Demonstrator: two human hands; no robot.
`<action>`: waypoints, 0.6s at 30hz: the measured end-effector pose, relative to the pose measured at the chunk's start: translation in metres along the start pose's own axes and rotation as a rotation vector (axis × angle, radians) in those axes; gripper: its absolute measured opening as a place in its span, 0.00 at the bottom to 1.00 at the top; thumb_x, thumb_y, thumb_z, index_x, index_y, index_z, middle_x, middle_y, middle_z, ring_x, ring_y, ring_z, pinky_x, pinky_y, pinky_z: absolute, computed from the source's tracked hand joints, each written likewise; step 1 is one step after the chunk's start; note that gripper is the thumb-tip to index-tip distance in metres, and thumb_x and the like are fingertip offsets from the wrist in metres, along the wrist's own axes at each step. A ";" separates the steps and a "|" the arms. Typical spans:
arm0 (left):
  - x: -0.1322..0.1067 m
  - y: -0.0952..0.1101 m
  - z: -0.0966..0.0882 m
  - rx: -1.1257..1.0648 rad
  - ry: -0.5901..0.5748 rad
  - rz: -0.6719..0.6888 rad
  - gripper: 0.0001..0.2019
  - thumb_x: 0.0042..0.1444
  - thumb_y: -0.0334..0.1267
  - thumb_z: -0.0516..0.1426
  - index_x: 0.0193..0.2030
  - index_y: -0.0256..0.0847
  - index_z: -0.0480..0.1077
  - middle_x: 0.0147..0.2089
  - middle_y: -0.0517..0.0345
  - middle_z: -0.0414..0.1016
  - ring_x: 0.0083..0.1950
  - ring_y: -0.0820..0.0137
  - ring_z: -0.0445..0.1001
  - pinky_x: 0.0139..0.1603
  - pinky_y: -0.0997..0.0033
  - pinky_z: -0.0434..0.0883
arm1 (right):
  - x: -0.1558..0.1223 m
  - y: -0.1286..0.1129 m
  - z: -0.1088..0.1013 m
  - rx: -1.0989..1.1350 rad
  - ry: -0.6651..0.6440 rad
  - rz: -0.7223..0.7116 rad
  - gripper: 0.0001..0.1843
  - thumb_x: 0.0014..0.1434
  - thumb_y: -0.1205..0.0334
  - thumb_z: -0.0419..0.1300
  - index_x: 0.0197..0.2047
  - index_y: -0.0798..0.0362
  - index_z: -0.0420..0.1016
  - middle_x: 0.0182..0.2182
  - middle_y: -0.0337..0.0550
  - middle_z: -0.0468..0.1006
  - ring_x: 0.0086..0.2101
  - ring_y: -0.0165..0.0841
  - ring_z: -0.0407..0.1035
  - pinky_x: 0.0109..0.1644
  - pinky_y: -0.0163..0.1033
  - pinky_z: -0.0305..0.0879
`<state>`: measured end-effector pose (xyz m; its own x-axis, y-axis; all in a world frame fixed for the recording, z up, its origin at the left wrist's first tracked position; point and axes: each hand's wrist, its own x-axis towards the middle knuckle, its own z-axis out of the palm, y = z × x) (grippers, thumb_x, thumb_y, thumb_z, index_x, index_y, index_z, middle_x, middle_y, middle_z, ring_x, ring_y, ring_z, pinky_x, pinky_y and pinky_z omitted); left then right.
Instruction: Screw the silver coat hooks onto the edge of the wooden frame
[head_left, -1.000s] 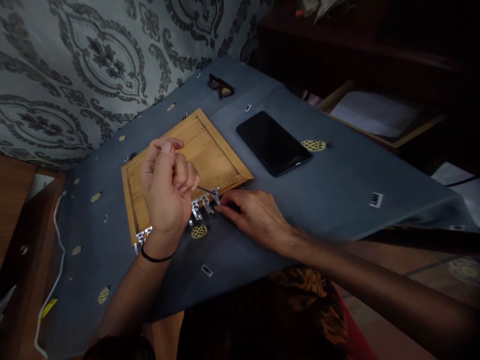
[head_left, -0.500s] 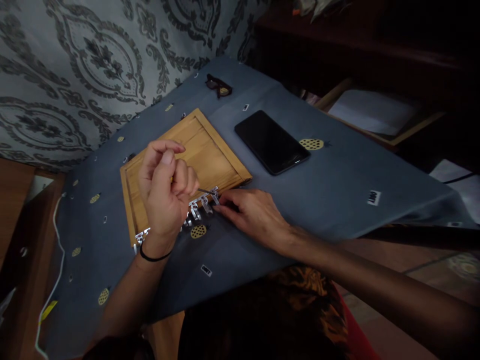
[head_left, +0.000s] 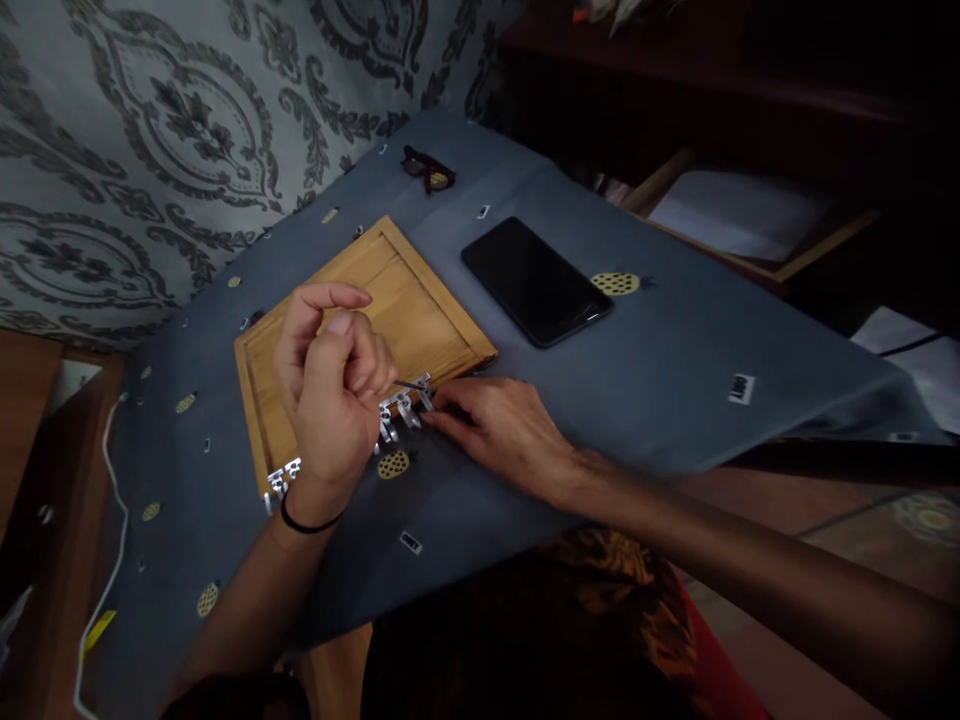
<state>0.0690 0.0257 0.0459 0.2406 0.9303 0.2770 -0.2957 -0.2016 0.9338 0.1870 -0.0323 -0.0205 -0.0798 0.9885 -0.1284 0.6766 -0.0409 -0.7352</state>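
My left hand (head_left: 330,380), with a black band on its wrist, is closed around a screwdriver whose handle is hidden in the fist. The thin screwdriver shaft (head_left: 409,385) points right, to the end of a row of silver metal hooks (head_left: 406,408) along the near edge of a framed wooden board (head_left: 431,310). At that end hook, the thumb and fingertips of my right hand (head_left: 510,430) pinch the metal. Part of the hook row lies hidden behind my left hand and wrist.
A black tablet or large phone (head_left: 536,280) lies right of the board. Dark glasses (head_left: 427,170) rest farther back on the blue pineapple-print tablecloth (head_left: 660,380). Patterned wallpaper (head_left: 180,130) borders the table's back left. A white cable (head_left: 111,480) runs down the left side.
The whole view has shifted slightly, so the table things sit a little farther left. Both hands keep nearly the same pose at the end hook.
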 end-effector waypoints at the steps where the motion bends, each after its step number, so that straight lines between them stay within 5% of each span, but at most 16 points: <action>1: 0.000 -0.001 0.002 -0.004 -0.007 0.007 0.06 0.60 0.34 0.63 0.32 0.40 0.73 0.16 0.72 0.52 0.16 0.82 0.46 0.19 0.80 0.56 | 0.000 0.000 0.000 0.002 -0.003 0.000 0.09 0.67 0.57 0.61 0.42 0.51 0.81 0.34 0.42 0.84 0.34 0.32 0.74 0.35 0.36 0.54; 8: 0.011 -0.007 0.013 0.008 -0.185 -0.007 0.17 0.59 0.51 0.66 0.30 0.40 0.73 0.14 0.74 0.44 0.14 0.82 0.39 0.14 0.80 0.45 | -0.001 -0.002 -0.001 -0.002 -0.014 0.013 0.08 0.67 0.59 0.61 0.42 0.51 0.81 0.34 0.41 0.84 0.34 0.31 0.73 0.35 0.36 0.53; 13: 0.025 -0.003 0.000 -0.026 -0.414 -0.148 0.14 0.62 0.48 0.63 0.32 0.40 0.74 0.14 0.74 0.41 0.12 0.83 0.38 0.13 0.82 0.47 | 0.000 -0.001 -0.001 -0.001 -0.022 -0.003 0.08 0.67 0.58 0.60 0.42 0.51 0.80 0.36 0.41 0.84 0.35 0.32 0.74 0.35 0.36 0.54; 18: 0.032 -0.001 -0.012 -0.021 -0.521 -0.218 0.11 0.60 0.46 0.64 0.34 0.41 0.75 0.15 0.74 0.38 0.13 0.83 0.36 0.14 0.81 0.48 | 0.000 0.000 -0.001 -0.036 -0.011 -0.006 0.09 0.68 0.58 0.60 0.43 0.51 0.80 0.36 0.42 0.84 0.36 0.33 0.75 0.35 0.36 0.53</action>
<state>0.0654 0.0589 0.0514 0.7208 0.6747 0.1586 -0.2053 -0.0108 0.9786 0.1877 -0.0326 -0.0198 -0.0923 0.9870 -0.1316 0.7022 -0.0292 -0.7113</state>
